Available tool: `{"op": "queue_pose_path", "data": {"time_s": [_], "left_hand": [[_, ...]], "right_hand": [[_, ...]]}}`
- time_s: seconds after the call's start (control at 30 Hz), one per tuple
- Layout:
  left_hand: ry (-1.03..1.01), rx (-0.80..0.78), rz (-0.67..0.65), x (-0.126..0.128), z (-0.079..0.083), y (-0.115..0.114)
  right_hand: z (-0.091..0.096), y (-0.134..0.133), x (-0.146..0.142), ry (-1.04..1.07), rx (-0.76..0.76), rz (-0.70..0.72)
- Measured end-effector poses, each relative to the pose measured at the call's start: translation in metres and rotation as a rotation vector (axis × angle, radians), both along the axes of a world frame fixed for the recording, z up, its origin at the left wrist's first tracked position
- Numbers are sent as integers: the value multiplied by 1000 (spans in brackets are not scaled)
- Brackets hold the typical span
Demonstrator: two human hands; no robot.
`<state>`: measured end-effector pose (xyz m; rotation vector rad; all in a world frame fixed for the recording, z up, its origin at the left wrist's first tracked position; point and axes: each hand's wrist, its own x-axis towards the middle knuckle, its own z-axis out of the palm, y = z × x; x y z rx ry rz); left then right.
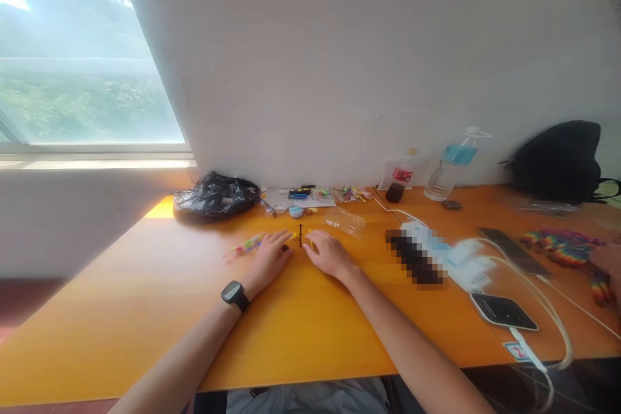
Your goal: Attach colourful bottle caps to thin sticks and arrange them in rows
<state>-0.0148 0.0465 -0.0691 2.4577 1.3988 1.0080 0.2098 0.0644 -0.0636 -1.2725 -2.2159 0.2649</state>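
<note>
Stick [300, 236], dark and slim with a pointed upper end, sits on the tabletop between the person's two hands; whether it stands or lies flat cannot be told. The right hand [330, 252] is nearest, its thumb just beside the stick's lower end and its fingers partly curled; a small yellow piece [310, 239] shows at those fingertips, though whether it is gripped cannot be told. The left hand [272, 251] reaches in from the other side, fingers loosely extended, with a dark disc [284, 248] by the thumb and a yellow bit [294, 235] at the fingertips; no firm hold can be made out.

The step in hand appears to be fine handling of these small parts around the stick, and the next move would call for a light, precise pinch.

Beside the left hand lies a multicoloured strip [250, 245]. Beyond the right hand is a clear plastic wrapper [345, 221], and farther back a round tin [295, 211] near a white sheet [315, 202].
</note>
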Motion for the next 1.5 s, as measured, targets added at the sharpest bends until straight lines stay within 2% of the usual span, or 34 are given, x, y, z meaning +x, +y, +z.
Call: {"op": "queue_pose_path", "data": {"time_s": [0.13,0.2,0.47,0.63,0.77,0.9,1.03,1.1,1.23,1.37,1.5], "left_hand": [[163,36,-144,3,-4,0],[203,23,-154,4,-5,0],[138,120,84,-3,3,-5],[146,97,376,-29,6,4],[169,24,429,-48,2,13],[102,51,387,-53,6,17],[-128,59,306,-41,14,13],[-231,40,216,-30,17,6],[-221,62,28,-6,29,-16],[-233,27,-165,5,43,-35],[-245,-5,-183,7,43,-35]], "right_hand": [[-15,7,-5,19,-36,143],[-20,8,-6,0,-66,156],[-22,0,-2,36,-91,114],[-18,-2,-4,31,-20,113],[-9,-5,-7,60,16,122],[1,-8,-8,116,63,129],[7,-11,-14,246,57,116],[9,-15,-21,363,-29,108],[8,-23,-37,631,-275,142],[4,-21,-41,815,-377,165],[2,-15,-36,888,-443,114]]}}
